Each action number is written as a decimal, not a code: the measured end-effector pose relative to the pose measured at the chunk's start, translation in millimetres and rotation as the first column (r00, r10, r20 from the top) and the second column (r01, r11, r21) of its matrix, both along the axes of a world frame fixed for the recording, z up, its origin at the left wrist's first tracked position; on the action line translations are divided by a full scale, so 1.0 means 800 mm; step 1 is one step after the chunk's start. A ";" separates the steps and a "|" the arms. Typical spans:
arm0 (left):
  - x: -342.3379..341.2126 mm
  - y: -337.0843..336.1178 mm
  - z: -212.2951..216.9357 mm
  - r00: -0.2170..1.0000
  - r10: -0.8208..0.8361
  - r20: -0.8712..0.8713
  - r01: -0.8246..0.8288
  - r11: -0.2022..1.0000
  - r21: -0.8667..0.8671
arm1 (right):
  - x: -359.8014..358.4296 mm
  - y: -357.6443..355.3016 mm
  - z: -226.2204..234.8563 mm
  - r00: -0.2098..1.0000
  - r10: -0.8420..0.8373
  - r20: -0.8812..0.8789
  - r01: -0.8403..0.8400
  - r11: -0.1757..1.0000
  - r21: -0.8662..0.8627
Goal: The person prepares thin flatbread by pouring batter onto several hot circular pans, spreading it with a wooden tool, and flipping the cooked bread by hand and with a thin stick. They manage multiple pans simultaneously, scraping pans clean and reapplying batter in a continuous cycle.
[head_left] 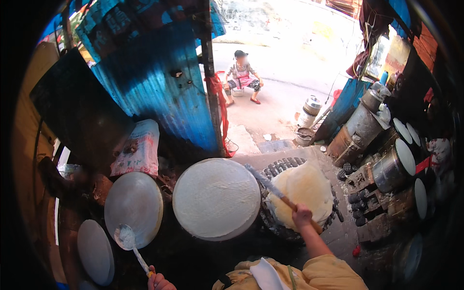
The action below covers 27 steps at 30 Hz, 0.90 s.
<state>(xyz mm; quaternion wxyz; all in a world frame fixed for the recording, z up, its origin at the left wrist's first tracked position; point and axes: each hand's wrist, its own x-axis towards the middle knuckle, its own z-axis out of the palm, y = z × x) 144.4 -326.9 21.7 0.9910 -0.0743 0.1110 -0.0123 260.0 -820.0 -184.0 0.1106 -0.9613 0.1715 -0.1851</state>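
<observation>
My left hand (pixel 160 280) is closed round the handle of a ladle (pixel 126 238). The ladle's bowl, coated in white batter, is over the grey round griddle (pixel 140 198) on the left; whether it touches cannot be told. My right hand (pixel 303 216) grips the wooden handle of a long flat spatula (pixel 265 181). Its metal blade points up and left, its tip by the right edge of the middle griddle. A thin pale pancake (pixel 217 198) covers that griddle. Beneath my right hand, a pile of yellowish pancakes (pixel 302 191) lies on a dark slatted round rack (pixel 282 166).
Another round griddle (pixel 95 251) stands at far left, below a stained sack (pixel 140 147). Metal drums (pixel 394 166) and dark coal briquettes (pixel 358 205) line the right side. Beyond the blue corrugated sheet (pixel 154 92), a person (pixel 241 77) sits on a low stool outside.
</observation>
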 end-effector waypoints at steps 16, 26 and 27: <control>-0.092 -0.059 -0.013 0.971 0.230 0.065 -0.230 0.973 -0.009 | 0.052 0.192 0.071 0.770 0.615 0.170 -0.386 0.238 0.891; -0.417 -0.152 -0.118 0.351 0.804 -0.480 -0.797 0.526 0.297 | -0.156 0.418 0.090 -0.253 0.928 -0.275 -0.397 0.160 0.904; -0.450 -0.170 -0.149 0.241 0.816 -0.524 -0.809 0.468 0.356 | -0.180 0.425 0.084 -0.301 0.902 -0.310 -0.415 0.169 0.894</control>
